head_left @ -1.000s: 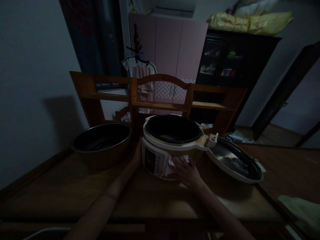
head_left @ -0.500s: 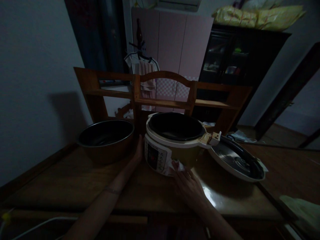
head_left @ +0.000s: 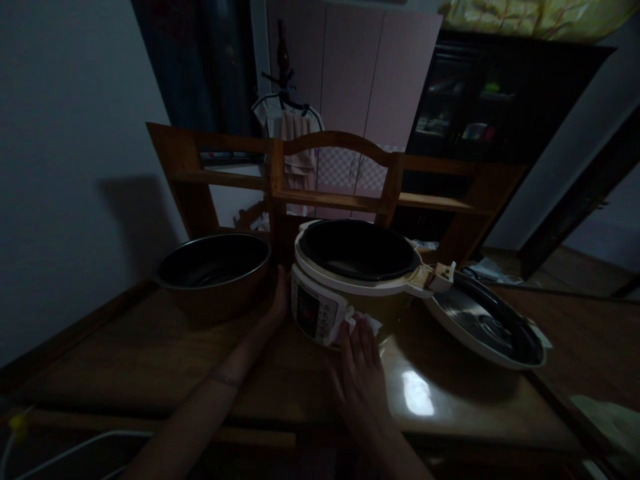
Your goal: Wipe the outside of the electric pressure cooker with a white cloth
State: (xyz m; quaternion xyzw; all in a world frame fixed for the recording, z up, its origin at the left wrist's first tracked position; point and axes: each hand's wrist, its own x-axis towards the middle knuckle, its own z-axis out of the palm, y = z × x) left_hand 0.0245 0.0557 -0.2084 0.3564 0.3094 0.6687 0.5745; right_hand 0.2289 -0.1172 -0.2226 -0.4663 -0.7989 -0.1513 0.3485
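An electric pressure cooker (head_left: 395, 310) with a pale rim and a control panel (head_left: 313, 310) stands on the wooden desk, its top uncovered and its dark inside showing. My left hand (head_left: 281, 297) lies against its left side with the fingers stretched along it, partly hidden by the dim light. My right hand (head_left: 361, 360) presses a crumpled white tissue (head_left: 353, 320) to the cooker's front, at the panel's right edge. The fingers lie over the tissue, pointing up. Left of the cooker is a dark-lined inner pot (head_left: 215, 297).
The cooker's round lid (head_left: 485, 327) lies upside down at the right, under the protruding hinge part (head_left: 437, 277). A wooden shelf frame (head_left: 333, 199) rises along the desk's back edge. The wall (head_left: 75, 167) borders the left side. A white cable (head_left: 95, 440) runs at the lower left.
My right hand has turned more upright and slid slightly, with the tissue, rightward along the panel's edge. My left hand stays at the cooker's side. The view has tipped down a little.
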